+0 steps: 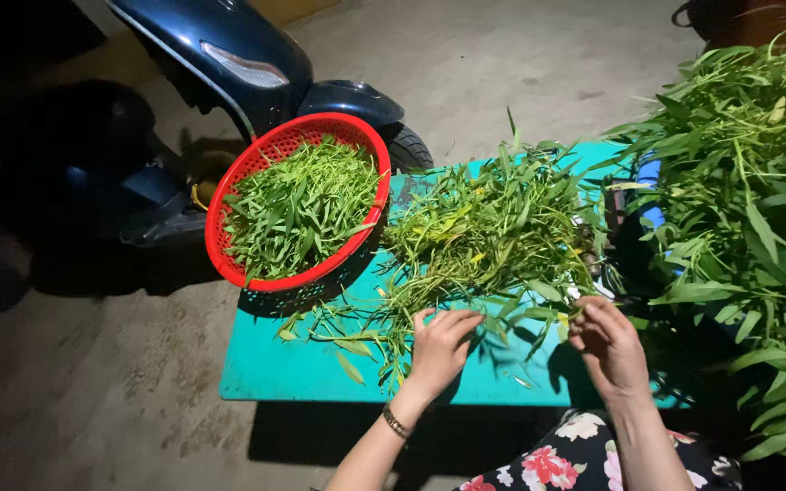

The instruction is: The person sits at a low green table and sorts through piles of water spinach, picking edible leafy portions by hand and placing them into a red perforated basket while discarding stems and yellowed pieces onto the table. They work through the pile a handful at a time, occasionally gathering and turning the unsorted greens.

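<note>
two hands work over a teal table (266, 368) on a concrete floor (93, 400): left hand (441, 348) pinches loose green stems (479, 236), right hand (608, 345) grips a stalk; red basket (229, 182), scooter (229, 55) beyond.

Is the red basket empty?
No, the red basket holds a heap of cut greens, while both hands work at the loose pile on the teal table.

loose leafy green stems (484, 236) heaped on teal table (266, 368)
</note>
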{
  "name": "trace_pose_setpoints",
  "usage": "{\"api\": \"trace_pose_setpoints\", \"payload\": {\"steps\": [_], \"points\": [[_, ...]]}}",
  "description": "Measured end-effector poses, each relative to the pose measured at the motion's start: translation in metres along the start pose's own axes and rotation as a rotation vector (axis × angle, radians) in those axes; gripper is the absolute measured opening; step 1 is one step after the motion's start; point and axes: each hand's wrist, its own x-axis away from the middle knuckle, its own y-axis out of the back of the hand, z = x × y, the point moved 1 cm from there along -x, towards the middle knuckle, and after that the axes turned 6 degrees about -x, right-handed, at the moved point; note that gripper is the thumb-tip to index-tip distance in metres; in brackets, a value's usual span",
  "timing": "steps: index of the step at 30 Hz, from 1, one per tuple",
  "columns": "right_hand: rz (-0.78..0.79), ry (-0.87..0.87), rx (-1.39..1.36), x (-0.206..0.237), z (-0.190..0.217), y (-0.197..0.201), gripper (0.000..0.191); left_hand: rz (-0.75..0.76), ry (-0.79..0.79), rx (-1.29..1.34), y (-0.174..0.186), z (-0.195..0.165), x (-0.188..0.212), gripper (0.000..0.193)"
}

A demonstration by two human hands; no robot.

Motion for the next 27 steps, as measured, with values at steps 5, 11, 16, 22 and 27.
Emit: {"api": "trace_pose_setpoints", "payload": {"steps": [5,11,16,22,27], "points": [[0.247,-0.104,-0.177,0.003,-0.003,0.001,0.016,-0.104,0.162,0.250,0.029,-0.025,-0.009,0.015],[0.368,-0.193,-0.064,0.005,-0.009,-0.002,0.017,-0.003,0.098,0.291,0.028,-0.058,-0.031,0.016],[0.420,-0.214,0.046,0.006,-0.013,-0.002,0.016,0.019,0.122,0.293,0.009,-0.069,-0.025,0.011],[0.550,-0.165,0.196,0.008,-0.014,-0.016,0.020,0.055,0.323,0.518,-0.006,-0.060,-0.009,0.011],[0.557,-0.064,0.142,0.016,-0.007,-0.035,0.019,-0.021,0.305,0.406,-0.002,-0.049,-0.008,0.008]]}}
